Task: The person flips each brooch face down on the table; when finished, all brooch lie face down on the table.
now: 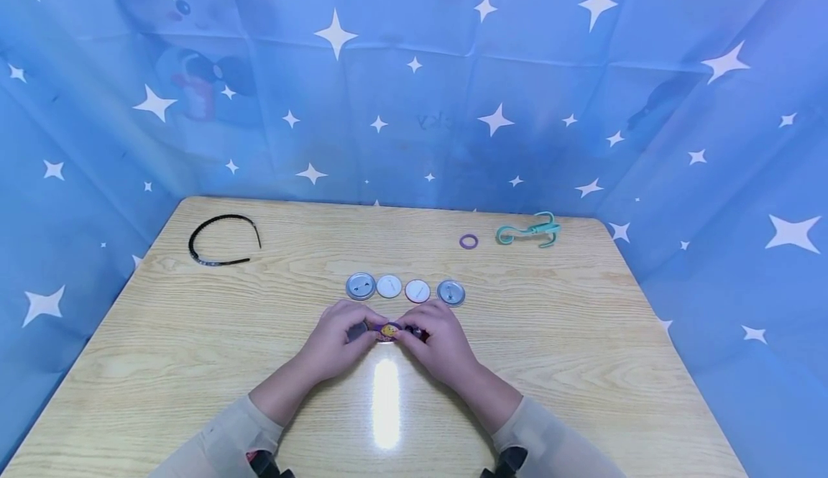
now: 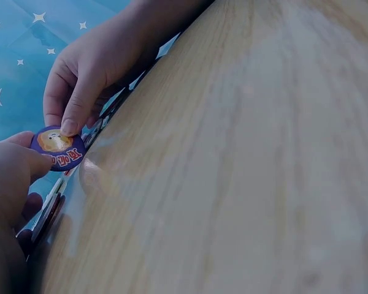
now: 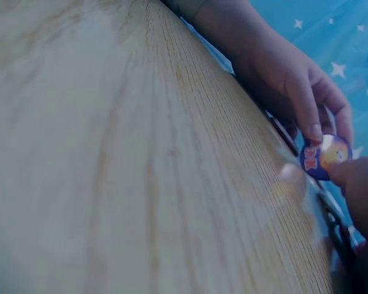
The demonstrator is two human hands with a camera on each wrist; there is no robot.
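Observation:
Both hands pinch a round purple pin badge between thumbs and fingers, low over the table in front of the person. My left hand grips its left edge and my right hand its right edge. The badge's face bears a yellow-orange cartoon figure and pale lettering, and is tilted toward the person. Partly hidden beneath the fingers lie dark round items, whose kind I cannot tell. Just beyond the hands, several badges lie face down in a row, among them a silver-backed badge and a white-backed badge.
A black headband lies at the back left of the wooden table. Toward the back right are a purple ring and teal scissors. A blue curtain with white stars hangs behind the table.

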